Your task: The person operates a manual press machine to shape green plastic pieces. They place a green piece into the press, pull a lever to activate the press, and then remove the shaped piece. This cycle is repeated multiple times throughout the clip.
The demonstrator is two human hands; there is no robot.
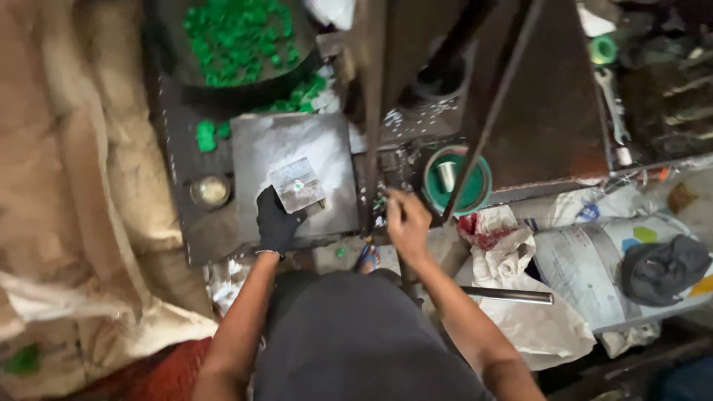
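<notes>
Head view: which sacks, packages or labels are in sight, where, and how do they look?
Printed sack: right of the right hand, lying flat, white with blue, green and yellow patches.
Plain white bag: below it, crumpled.
Tan sacking: far left, heaped, unprinted.
No screens or signs show.

White printed sack (587, 260), lower right

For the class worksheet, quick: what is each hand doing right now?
Left hand: gloved, gripping the small metal plate.
Right hand: bare, closed near the dark rod; contents cannot be told.
</notes>
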